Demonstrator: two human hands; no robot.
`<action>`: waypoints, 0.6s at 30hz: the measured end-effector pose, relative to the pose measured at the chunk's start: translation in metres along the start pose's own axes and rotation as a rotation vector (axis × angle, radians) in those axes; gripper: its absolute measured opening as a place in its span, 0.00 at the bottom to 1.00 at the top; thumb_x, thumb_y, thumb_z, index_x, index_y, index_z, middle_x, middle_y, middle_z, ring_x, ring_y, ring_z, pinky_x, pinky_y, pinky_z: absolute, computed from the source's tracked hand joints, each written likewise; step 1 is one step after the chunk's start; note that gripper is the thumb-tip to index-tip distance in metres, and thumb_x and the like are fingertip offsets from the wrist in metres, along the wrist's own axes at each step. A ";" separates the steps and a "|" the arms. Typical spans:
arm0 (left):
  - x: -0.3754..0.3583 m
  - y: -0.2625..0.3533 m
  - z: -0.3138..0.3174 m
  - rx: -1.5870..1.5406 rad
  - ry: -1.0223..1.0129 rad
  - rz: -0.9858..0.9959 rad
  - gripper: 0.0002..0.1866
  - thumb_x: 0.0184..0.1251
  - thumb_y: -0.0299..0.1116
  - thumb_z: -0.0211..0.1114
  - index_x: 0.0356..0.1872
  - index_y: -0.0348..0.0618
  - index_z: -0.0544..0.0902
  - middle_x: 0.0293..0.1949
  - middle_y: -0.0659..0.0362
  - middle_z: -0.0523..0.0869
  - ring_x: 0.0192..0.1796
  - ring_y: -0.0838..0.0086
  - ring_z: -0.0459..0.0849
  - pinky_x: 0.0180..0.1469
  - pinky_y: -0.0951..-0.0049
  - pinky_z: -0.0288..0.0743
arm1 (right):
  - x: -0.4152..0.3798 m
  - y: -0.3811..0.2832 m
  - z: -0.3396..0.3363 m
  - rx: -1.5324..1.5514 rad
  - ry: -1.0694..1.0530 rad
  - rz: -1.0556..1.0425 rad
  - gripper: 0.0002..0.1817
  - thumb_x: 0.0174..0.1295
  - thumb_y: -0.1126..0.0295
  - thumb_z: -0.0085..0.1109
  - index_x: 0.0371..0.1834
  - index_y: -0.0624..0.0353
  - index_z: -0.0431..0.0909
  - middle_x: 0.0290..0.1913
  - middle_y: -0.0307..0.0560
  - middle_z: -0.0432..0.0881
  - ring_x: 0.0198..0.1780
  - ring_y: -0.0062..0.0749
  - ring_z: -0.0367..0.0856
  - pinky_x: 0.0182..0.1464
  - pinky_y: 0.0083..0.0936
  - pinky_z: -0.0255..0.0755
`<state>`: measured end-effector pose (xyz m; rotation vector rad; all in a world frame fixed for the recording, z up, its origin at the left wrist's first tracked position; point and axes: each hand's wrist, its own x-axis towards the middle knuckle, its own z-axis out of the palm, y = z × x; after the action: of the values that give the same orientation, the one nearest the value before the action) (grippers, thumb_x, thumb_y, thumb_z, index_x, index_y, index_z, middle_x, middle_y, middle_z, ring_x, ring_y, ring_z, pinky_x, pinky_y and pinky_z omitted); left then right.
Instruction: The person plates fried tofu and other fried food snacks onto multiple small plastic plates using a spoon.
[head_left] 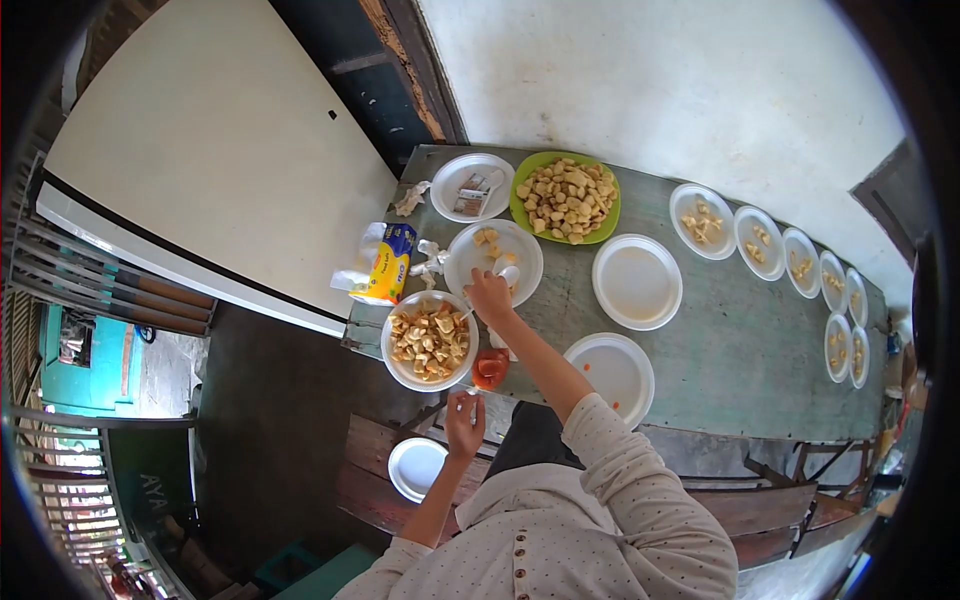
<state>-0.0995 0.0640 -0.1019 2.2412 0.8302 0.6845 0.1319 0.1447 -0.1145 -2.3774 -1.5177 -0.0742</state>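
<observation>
My right hand is closed around a white spoon, its bowl over a white plate holding a few pale, chunky food pieces. Below and left of that hand stands a white bowl filled with browned chunks. Beside the bowl sits a container of red sauce. My left hand is near the table's front edge, below the sauce, fingers pinched together. Something small and whitish shows at its fingertips, too small to name.
A green plate heaped with chunks stands at the back, beside a white plate with packets. A yellow-blue tissue pack lies left. Other plates stand to the right, several holding small portions along the wall. Another white plate rests on the bench.
</observation>
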 end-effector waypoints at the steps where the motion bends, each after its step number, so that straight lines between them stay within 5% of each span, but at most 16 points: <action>1: -0.001 0.000 0.000 0.003 0.006 0.000 0.03 0.55 0.24 0.60 0.31 0.38 0.77 0.32 0.52 0.72 0.32 0.61 0.75 0.32 0.66 0.70 | 0.002 0.001 0.004 0.001 0.003 -0.006 0.05 0.47 0.68 0.56 0.26 0.50 0.82 0.37 0.43 0.72 0.39 0.34 0.76 0.34 0.32 0.72; 3: -0.001 0.002 0.001 0.033 0.012 0.106 0.02 0.57 0.23 0.58 0.31 0.38 0.77 0.33 0.56 0.72 0.28 0.73 0.76 0.22 0.79 0.69 | 0.003 0.001 0.006 -0.073 0.009 -0.041 0.05 0.48 0.67 0.56 0.20 0.50 0.81 0.36 0.43 0.73 0.39 0.34 0.76 0.35 0.32 0.71; 8: -0.003 0.020 0.002 -0.069 -0.013 0.013 0.02 0.57 0.23 0.58 0.31 0.39 0.78 0.32 0.56 0.73 0.28 0.71 0.76 0.23 0.77 0.70 | 0.005 0.011 -0.012 0.031 0.067 -0.080 0.04 0.47 0.68 0.57 0.25 0.52 0.79 0.34 0.41 0.74 0.38 0.33 0.76 0.35 0.30 0.71; 10: -0.001 0.024 0.006 -0.054 -0.029 0.124 0.03 0.57 0.24 0.58 0.32 0.39 0.78 0.32 0.55 0.74 0.29 0.70 0.76 0.24 0.76 0.70 | -0.002 0.021 -0.035 0.128 0.114 -0.056 0.04 0.48 0.68 0.57 0.26 0.53 0.78 0.32 0.41 0.75 0.37 0.32 0.76 0.35 0.29 0.70; 12: 0.002 0.028 0.013 -0.081 -0.080 0.134 0.03 0.58 0.25 0.57 0.32 0.39 0.78 0.32 0.55 0.74 0.29 0.69 0.77 0.25 0.75 0.71 | -0.015 0.038 -0.062 0.316 0.422 -0.091 0.05 0.50 0.69 0.56 0.31 0.53 0.77 0.30 0.42 0.76 0.31 0.34 0.76 0.30 0.31 0.69; 13: 0.003 0.031 0.019 -0.095 -0.126 0.152 0.03 0.58 0.26 0.57 0.32 0.39 0.78 0.32 0.55 0.75 0.29 0.69 0.77 0.25 0.75 0.71 | -0.028 0.047 -0.076 0.299 0.413 -0.080 0.05 0.50 0.69 0.56 0.31 0.53 0.77 0.30 0.42 0.76 0.31 0.34 0.76 0.30 0.31 0.69; 17: 0.014 0.051 0.049 -0.125 -0.361 0.033 0.12 0.59 0.33 0.57 0.42 0.41 0.75 0.38 0.51 0.74 0.39 0.58 0.77 0.39 0.64 0.72 | -0.108 0.078 -0.125 0.602 0.632 0.436 0.03 0.57 0.71 0.54 0.32 0.58 0.76 0.27 0.44 0.79 0.30 0.35 0.78 0.32 0.29 0.69; 18: 0.020 0.055 0.059 -0.138 -0.376 0.041 0.12 0.59 0.33 0.57 0.42 0.41 0.75 0.38 0.51 0.74 0.39 0.58 0.77 0.39 0.64 0.72 | -0.132 0.086 -0.131 0.709 0.700 0.544 0.05 0.60 0.69 0.52 0.33 0.58 0.75 0.26 0.42 0.77 0.26 0.27 0.74 0.28 0.22 0.65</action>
<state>-0.0278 0.0223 -0.0962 2.1714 0.5357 0.3100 0.1672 -0.0424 -0.0385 -1.8023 -0.4402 -0.1816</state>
